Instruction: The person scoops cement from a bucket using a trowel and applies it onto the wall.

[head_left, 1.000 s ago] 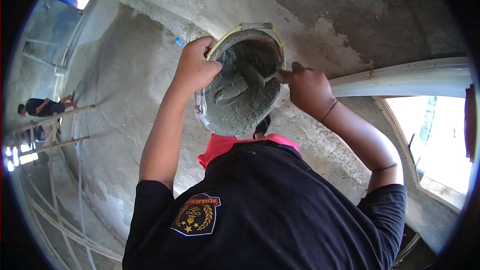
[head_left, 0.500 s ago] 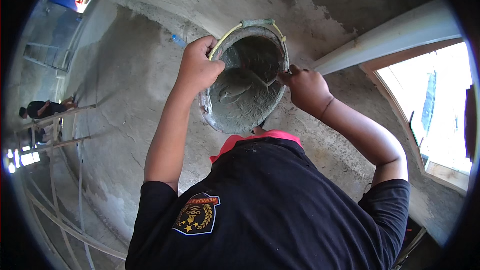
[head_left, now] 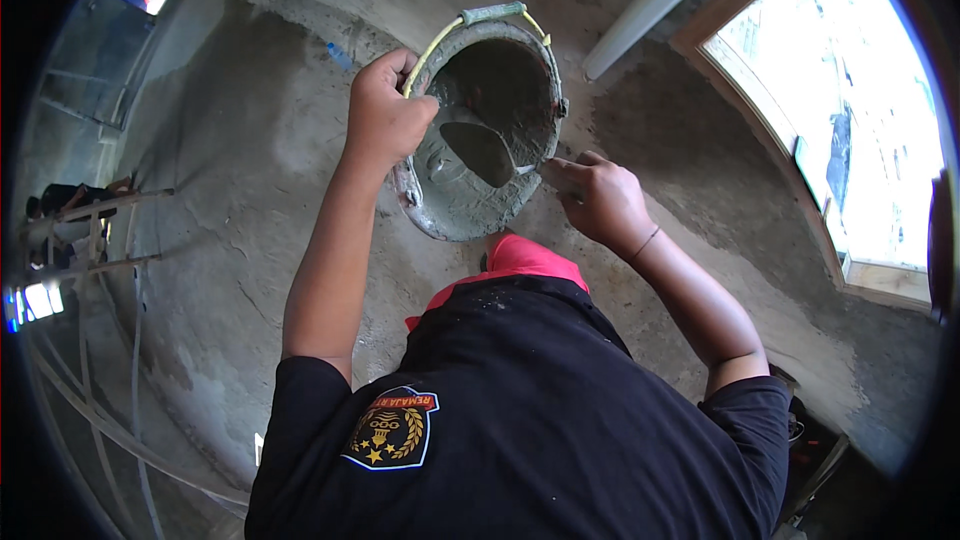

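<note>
A mortar-crusted bucket [head_left: 405, 180] hangs tilted before me, with wet grey mortar [head_left: 470, 212] inside. My left hand [head_left: 388, 110] grips its left rim, closed over the yellow wire handle [head_left: 440, 37], which arches over the mouth and carries a green grip [head_left: 493, 12]. Beside the bucket's right rim, my right hand [head_left: 605, 198] is closed on a trowel [head_left: 480, 152]. The trowel's blade lies over the mortar inside the mouth, its broad face showing; most of its handle is hidden in my fingers.
A bright, wood-framed window opening [head_left: 820, 130] is at the right, beside a pale pipe [head_left: 650, 10]. Wooden scaffolding poles [head_left: 110, 380] stand at the left, with a person [head_left: 75, 202] near them. A clear-blue plastic bottle [head_left: 339, 56] lies beyond my left hand.
The trowel blade has come up out of the mortar and now shows its face. My right hand has moved slightly down and left. The bucket has shifted a little up and left in view.
</note>
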A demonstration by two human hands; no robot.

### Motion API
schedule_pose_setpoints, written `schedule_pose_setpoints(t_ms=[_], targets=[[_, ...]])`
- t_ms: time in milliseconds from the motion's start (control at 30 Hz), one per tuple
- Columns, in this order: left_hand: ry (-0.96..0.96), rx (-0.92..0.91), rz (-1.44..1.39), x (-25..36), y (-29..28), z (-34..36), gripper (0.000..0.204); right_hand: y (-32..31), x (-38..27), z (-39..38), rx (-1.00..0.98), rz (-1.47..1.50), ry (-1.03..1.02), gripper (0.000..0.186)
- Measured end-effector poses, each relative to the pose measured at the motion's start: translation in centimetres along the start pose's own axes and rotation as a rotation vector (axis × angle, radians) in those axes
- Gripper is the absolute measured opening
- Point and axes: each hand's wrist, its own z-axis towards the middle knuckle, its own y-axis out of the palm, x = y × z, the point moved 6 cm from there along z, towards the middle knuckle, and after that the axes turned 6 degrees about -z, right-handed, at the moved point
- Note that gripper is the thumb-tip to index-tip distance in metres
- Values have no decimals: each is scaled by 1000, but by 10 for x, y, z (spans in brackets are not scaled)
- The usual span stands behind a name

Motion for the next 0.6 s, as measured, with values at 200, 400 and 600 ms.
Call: schedule_pose_setpoints(t_ms=[200, 400, 600], targets=[[-8, -39, -67, 11, 19, -35, 15, 25, -3, -32, 2, -29, 0, 42], [-32, -80, -146, 26, 43, -48, 16, 24, 8, -61, -24, -18, -33, 40], [-57, -95, -178, 39, 78, -54, 16, 8, 41, -73, -98, 40, -23, 41]])
